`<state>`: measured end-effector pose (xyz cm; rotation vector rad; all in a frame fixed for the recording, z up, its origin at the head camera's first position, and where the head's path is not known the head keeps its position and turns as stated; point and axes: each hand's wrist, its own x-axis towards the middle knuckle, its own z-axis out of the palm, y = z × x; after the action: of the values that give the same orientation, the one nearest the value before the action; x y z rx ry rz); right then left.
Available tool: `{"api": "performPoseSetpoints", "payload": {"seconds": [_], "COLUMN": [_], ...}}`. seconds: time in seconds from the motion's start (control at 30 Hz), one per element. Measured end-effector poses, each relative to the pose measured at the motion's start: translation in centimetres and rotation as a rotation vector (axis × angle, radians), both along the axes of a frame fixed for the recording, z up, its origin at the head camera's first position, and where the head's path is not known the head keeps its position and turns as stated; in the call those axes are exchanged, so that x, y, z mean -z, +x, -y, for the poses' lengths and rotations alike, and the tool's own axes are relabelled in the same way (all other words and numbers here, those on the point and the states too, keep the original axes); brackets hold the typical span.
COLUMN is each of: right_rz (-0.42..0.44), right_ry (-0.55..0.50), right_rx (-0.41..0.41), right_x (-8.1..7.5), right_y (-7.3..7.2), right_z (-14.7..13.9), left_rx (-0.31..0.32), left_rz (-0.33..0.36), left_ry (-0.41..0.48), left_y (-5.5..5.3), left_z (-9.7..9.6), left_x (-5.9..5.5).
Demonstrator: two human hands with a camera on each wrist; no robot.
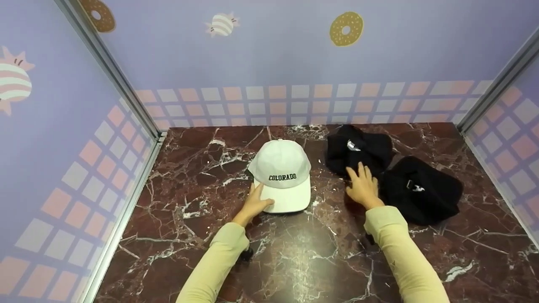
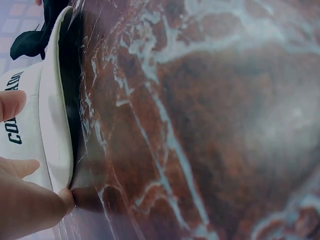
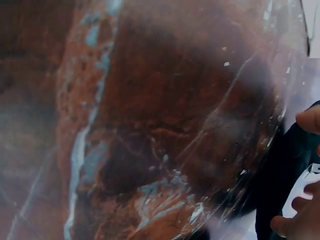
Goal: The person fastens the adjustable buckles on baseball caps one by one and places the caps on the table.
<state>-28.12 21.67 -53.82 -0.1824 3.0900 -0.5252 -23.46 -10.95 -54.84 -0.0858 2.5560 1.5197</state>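
A white baseball cap (image 1: 281,168) lettered COLORADO lies with its brim toward me. My left hand (image 1: 254,203) rests at the brim's left side, thumb stretched over the brim and a fingertip at its edge in the left wrist view. My right hand (image 1: 363,187) reaches the near edge of a black cap (image 1: 353,151) with a silvery emblem, its fingers spread; in the right wrist view its fingertips (image 3: 282,226) overlap dark cloth. A second black cap (image 1: 425,191), also with a silvery emblem, lies just right of that hand.
The caps lie on a reddish-brown marbled tabletop (image 1: 189,252). Lilac panels stand behind it and on both sides, the back wall (image 1: 273,59) showing donuts and sweets. A metal frame strip (image 1: 122,219) runs along the left edge.
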Motion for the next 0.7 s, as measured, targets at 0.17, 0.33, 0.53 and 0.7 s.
{"api": "performPoseSetpoints", "payload": {"seconds": [0.17, 0.33, 0.53, 0.7], "right_rz": [0.06, -0.001, -0.056, -0.078], "right_ry": [0.038, 0.028, 0.017, 0.016], "right_rx": [-0.04, -0.073, -0.136, -0.189], "right_x": [0.1, 0.3, 0.7, 0.7], "right_y": [0.2, 0.4, 1.5, 2.7], "right_z": [0.0, 0.3, 1.0, 1.4], "left_rx": [0.01, 0.008, 0.007, 0.008], "left_rz": [0.007, -0.02, 0.0, 0.02], "left_ry": [0.022, 0.083, 0.064, 0.035], "left_y": [-0.1, -0.2, -0.1, 0.0], "left_z": [0.0, 0.1, 0.2, 0.2], "left_x": [0.2, 0.8, 0.5, 0.1]}}
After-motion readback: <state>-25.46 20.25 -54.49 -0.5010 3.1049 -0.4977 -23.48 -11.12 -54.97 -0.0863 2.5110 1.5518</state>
